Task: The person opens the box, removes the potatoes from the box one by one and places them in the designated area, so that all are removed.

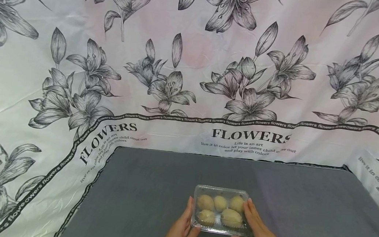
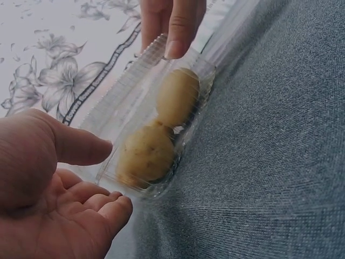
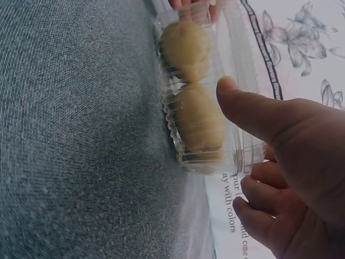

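A clear plastic clamshell box (image 1: 218, 230) sits low over the grey cloth near the front, its lid down. Several yellowish potatoes (image 1: 232, 217) show through it in two rows. My left hand (image 1: 181, 228) holds the box's left end, thumb at the front corner and fingers along the side. At the other end, my right hand (image 1: 262, 232) grips it with fingers along the right side and thumb by the front edge. In the left wrist view, the left thumb (image 2: 89, 147) lies right at the lid's edge. The right thumb (image 3: 250, 110) overlaps the lid in the right wrist view.
A grey cloth (image 1: 145, 189) covers the table. Behind it and along both sides hangs a white sheet (image 1: 175, 136) printed with lilies and the word FLOWERS, its lower black border meeting the table's back edge.
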`<move>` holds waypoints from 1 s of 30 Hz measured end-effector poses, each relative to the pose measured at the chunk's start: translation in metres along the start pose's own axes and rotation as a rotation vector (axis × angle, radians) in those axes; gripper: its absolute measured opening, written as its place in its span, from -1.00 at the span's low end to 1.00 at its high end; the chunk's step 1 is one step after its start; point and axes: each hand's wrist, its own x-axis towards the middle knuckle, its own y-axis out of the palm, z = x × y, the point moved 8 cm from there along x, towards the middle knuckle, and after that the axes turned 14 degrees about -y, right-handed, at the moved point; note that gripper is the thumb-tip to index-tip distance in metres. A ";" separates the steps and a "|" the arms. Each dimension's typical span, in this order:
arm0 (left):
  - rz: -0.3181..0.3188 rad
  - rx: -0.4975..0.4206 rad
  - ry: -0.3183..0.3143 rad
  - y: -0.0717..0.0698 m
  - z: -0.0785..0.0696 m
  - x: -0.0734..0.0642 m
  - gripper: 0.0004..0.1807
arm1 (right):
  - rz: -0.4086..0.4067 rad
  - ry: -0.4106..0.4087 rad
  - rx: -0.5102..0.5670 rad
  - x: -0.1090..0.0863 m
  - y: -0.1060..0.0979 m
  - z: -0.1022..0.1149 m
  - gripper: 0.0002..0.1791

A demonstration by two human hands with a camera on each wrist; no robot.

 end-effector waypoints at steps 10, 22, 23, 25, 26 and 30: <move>0.023 -0.047 0.059 0.001 -0.002 -0.001 -0.09 | 0.059 0.100 0.077 0.002 0.000 -0.004 0.10; 0.080 -0.118 0.017 -0.001 0.002 0.000 -0.09 | 0.141 0.183 0.115 0.001 0.001 -0.004 0.09; 0.077 -0.117 0.007 -0.002 0.003 0.000 -0.10 | 0.153 0.193 0.115 0.001 0.001 -0.004 0.10; 0.073 -0.109 -0.012 -0.002 0.003 0.001 -0.11 | 0.175 0.218 0.112 0.002 0.002 -0.005 0.10; 0.069 -0.101 -0.020 -0.002 0.003 0.001 -0.11 | 0.186 0.230 0.109 0.002 0.002 -0.005 0.11; 0.069 -0.086 -0.038 -0.002 0.001 0.000 -0.13 | 0.223 0.274 0.084 0.001 0.004 -0.007 0.11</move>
